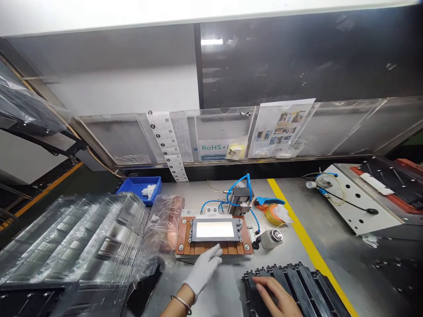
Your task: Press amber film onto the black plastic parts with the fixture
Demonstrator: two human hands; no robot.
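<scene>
My left hand (204,269), in a white glove with a bangle at the wrist, is at the front edge of a brown fixture (183,250). Its fingers are stretched out and hold nothing. On the fixture lies a black plastic frame (216,240) around a bright white rectangular panel (214,230). My bare right hand (279,296) is over a row of black plastic frames (306,286) at the lower right. Its thumb and forefinger are a little apart by the leftmost piece; whether they touch it I cannot tell.
Plastic-wrapped stacked trays (76,237) fill the left, beside a blue bin (137,182) and a dark phone-like slab (143,293). Behind the fixture stands a pneumatic unit (239,198) with blue hoses. To its right are a bottle (271,239), tape (276,214) and a white control box (366,202).
</scene>
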